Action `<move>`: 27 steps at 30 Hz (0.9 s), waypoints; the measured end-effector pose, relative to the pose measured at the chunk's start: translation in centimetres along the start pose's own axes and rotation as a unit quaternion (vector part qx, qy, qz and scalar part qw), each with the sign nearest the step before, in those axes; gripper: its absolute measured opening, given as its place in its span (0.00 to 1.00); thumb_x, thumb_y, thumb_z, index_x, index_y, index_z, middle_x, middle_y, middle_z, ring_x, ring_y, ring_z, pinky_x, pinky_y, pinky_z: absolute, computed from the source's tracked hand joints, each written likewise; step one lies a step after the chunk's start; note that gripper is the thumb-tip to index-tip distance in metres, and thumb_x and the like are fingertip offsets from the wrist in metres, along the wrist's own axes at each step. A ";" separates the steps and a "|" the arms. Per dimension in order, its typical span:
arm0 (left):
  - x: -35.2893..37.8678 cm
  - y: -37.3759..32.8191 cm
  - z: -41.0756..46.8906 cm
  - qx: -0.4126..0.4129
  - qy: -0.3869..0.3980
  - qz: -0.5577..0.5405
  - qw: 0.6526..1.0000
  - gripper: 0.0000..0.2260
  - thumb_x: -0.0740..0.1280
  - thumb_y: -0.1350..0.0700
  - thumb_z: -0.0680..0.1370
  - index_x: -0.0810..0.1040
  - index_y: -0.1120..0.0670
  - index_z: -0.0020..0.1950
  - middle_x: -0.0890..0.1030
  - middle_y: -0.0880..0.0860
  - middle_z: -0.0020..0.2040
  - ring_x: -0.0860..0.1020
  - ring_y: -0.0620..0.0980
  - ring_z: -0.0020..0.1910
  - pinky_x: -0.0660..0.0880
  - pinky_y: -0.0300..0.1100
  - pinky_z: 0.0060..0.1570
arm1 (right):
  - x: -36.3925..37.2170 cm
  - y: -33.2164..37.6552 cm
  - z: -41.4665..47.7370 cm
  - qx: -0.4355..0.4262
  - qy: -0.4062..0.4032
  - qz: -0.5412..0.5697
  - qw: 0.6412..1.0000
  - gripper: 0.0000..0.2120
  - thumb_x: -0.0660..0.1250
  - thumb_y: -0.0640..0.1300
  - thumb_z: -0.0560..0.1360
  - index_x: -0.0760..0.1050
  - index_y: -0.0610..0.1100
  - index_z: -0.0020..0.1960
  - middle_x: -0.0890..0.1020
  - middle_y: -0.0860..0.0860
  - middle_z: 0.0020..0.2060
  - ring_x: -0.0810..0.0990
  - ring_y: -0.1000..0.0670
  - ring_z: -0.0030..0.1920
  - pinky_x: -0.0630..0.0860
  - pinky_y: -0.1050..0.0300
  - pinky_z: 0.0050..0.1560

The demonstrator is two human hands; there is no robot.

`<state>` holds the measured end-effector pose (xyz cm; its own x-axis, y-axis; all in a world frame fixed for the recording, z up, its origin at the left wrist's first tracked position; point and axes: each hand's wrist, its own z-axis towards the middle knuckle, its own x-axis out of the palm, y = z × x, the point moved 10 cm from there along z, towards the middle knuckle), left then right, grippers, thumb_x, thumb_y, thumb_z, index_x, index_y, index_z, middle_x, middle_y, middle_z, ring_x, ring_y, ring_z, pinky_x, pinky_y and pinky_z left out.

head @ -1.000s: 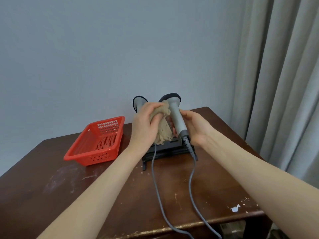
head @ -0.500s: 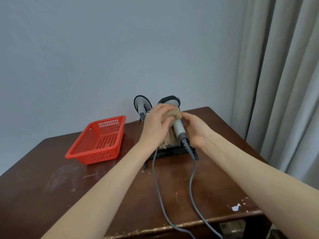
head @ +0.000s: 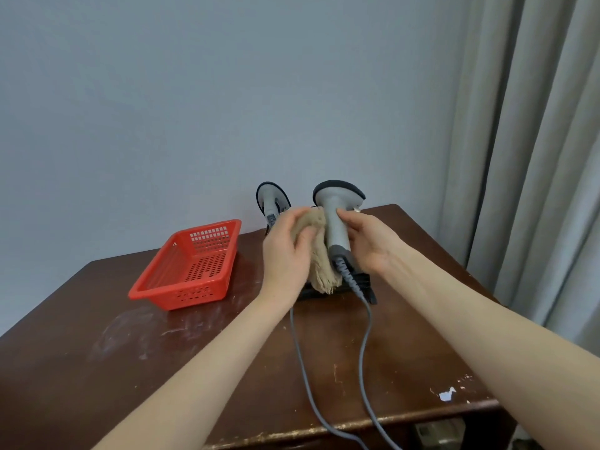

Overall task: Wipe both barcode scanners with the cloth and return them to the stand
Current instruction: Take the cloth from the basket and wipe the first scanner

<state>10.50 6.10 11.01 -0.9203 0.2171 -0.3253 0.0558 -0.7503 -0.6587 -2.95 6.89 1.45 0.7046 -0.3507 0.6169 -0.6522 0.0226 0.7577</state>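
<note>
Left hand [head: 285,254] bunches the cloth [head: 319,264] against the scanner [head: 337,219] pinched by the right hand [head: 370,245] — its trailing cable [head: 365,339] could snag the stand [head: 363,282].

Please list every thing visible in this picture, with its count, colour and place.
table: 1, dark brown, foreground
basket: 1, red, on the table, left
stand: 1, black, on the table, centre
held scanner: 1, grey with black head, upright above the stand
second scanner: 1, grey and black, left of the held scanner, base hidden
cloth: 1, beige, against the held scanner's handle
cables: 2, grey, over the table's front edge
curtain: 1, grey, right
left hand: 1, holds the cloth
right hand: 1, grips the held scanner
</note>
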 end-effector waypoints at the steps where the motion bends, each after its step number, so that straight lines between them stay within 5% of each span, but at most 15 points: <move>1: -0.6 0.9 0.4 -0.046 -0.025 -0.029 0.998 0.09 0.64 0.62 0.77 0.77 0.51 0.54 0.80 0.47 0.51 0.77 0.41 0.52 0.73 0.36 0.56 | 0.0 0.3 0.0 -0.009 -0.007 0.010 1.000 0.16 0.67 0.45 0.76 0.75 0.38 0.61 0.81 0.45 0.47 0.82 0.45 0.43 0.78 0.51 0.41; 5: 0.1 2.5 0.6 -0.131 -0.038 -0.088 0.987 0.09 0.66 0.59 0.77 0.76 0.45 0.50 0.81 0.46 0.51 0.78 0.45 0.53 0.75 0.49 0.59 | 0.3 1.0 -0.4 -0.032 -0.019 0.027 0.999 0.19 0.68 0.41 0.75 0.73 0.37 0.64 0.81 0.43 0.46 0.81 0.45 0.44 0.79 0.51 0.42; 9: 2.9 2.6 -0.2 -0.182 0.032 -0.113 0.976 0.16 0.72 0.57 0.72 0.76 0.47 0.58 0.81 0.46 0.54 0.78 0.43 0.54 0.75 0.44 0.57 | 1.1 1.5 -0.8 -0.043 -0.010 0.038 0.998 0.14 0.66 0.40 0.76 0.76 0.36 0.60 0.81 0.41 0.53 0.82 0.43 0.46 0.80 0.51 0.43; 13: 4.2 3.3 -0.5 -0.248 0.062 -0.147 0.956 0.19 0.75 0.60 0.69 0.75 0.51 0.57 0.82 0.50 0.50 0.81 0.47 0.49 0.79 0.44 0.49 | 1.4 2.0 -1.2 -0.050 -0.022 0.024 0.998 0.09 0.66 0.41 0.77 0.76 0.36 0.53 0.81 0.42 0.45 0.81 0.45 0.42 0.79 0.51 0.39; 16: 4.6 3.8 -0.8 -0.284 0.071 -0.180 0.939 0.14 0.74 0.61 0.70 0.77 0.51 0.52 0.83 0.52 0.48 0.82 0.50 0.46 0.80 0.47 0.48 | 0.9 2.5 -1.2 -0.057 -0.043 0.014 0.997 0.13 0.66 0.45 0.77 0.75 0.37 0.56 0.79 0.43 0.44 0.80 0.45 0.43 0.78 0.50 0.42; 20: 5.2 4.4 -1.1 -0.330 0.075 -0.284 0.897 0.09 0.73 0.63 0.71 0.79 0.54 0.49 0.84 0.56 0.46 0.82 0.55 0.47 0.79 0.51 0.51 | 0.9 2.9 -1.1 -0.046 0.000 -0.014 0.999 0.30 0.59 0.61 0.77 0.72 0.37 0.64 0.79 0.42 0.57 0.79 0.43 0.58 0.77 0.49 0.53; 23: 6.0 4.4 -1.6 -0.341 0.101 -0.307 0.883 0.08 0.71 0.64 0.72 0.80 0.56 0.50 0.84 0.57 0.46 0.82 0.56 0.46 0.78 0.53 0.52 | 1.8 2.8 -1.4 -0.047 0.047 0.037 0.997 0.35 0.53 0.68 0.76 0.74 0.38 0.62 0.81 0.41 0.56 0.83 0.43 0.51 0.81 0.49 0.44; 27: 6.2 4.3 -1.5 -0.297 0.112 -0.275 0.907 0.10 0.70 0.62 0.74 0.78 0.57 0.55 0.83 0.56 0.50 0.82 0.55 0.50 0.78 0.50 0.54 | 1.7 2.9 -1.1 -0.071 0.038 0.067 0.994 0.34 0.49 0.68 0.76 0.77 0.40 0.55 0.84 0.44 0.46 0.84 0.47 0.42 0.82 0.53 0.40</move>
<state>5.62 5.12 5.12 -0.7743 0.6279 0.0785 -0.1284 -0.0344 -0.9911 -3.30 7.39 4.95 0.6368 -0.2634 0.7247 -0.6993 0.1985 0.6867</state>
